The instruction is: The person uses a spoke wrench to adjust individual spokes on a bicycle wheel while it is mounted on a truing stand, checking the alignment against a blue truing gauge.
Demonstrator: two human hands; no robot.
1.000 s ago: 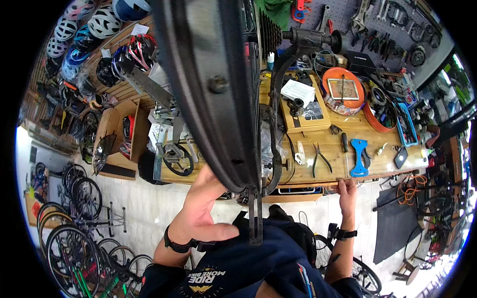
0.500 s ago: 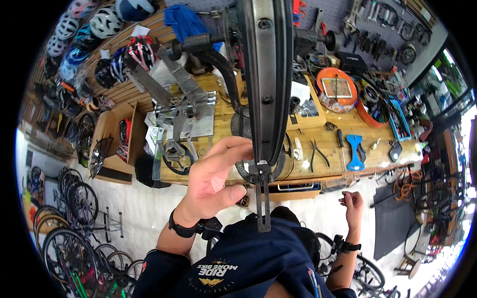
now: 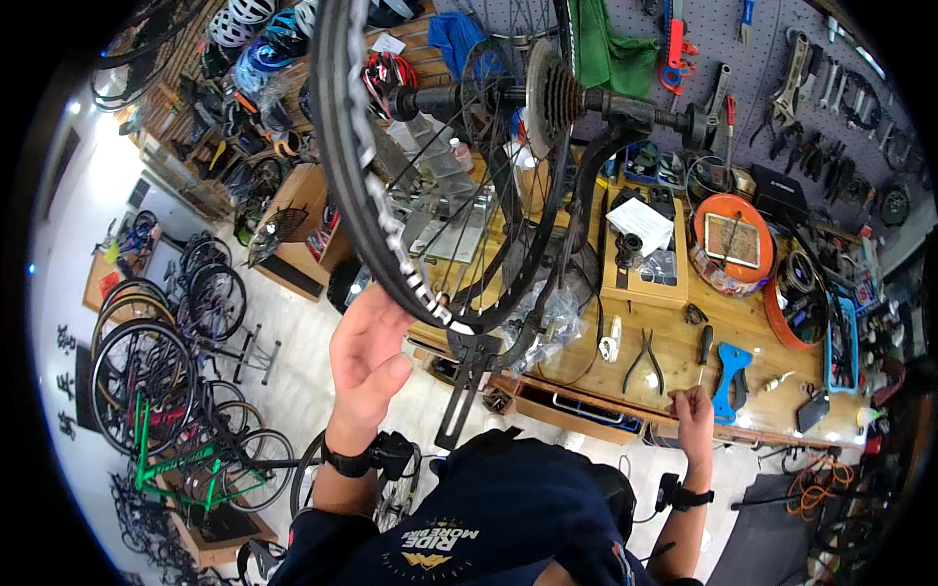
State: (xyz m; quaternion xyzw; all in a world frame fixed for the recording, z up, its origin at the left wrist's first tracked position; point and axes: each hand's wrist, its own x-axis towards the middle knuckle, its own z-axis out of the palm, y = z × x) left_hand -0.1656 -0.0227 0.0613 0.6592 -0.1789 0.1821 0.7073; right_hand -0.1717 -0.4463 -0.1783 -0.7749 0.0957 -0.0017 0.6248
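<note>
A black bicycle wheel (image 3: 344, 181) with white lettering on its rim is mounted upright in a dark truing stand (image 3: 578, 210). Its sprocket cassette (image 3: 555, 98) faces right. My left hand (image 3: 367, 356) is open beside the lower rim, thumb apart, its fingertips against or just behind the rim. Below the rim, the stand's slotted metal bar (image 3: 463, 391) juts toward me. My right hand (image 3: 693, 408) is at the bench's front edge with fingers curled together; whatever they hold, if anything, is too small to make out. Close to it lie a screwdriver (image 3: 704, 344) and a blue tool (image 3: 731, 381).
On the wooden bench (image 3: 674, 317) are pliers (image 3: 644, 363), a cardboard tray (image 3: 674, 283) of parts and an orange round tin (image 3: 699, 234). Tools hang on the pegboard (image 3: 752, 88). An open drawer (image 3: 572, 415) projects below the bench. Bicycles (image 3: 186, 439) stand at left.
The view has swung, and the wheel now appears turned at an angle rather than edge-on. My right hand has come up to the bench edge. My left hand stays by the rim.
</note>
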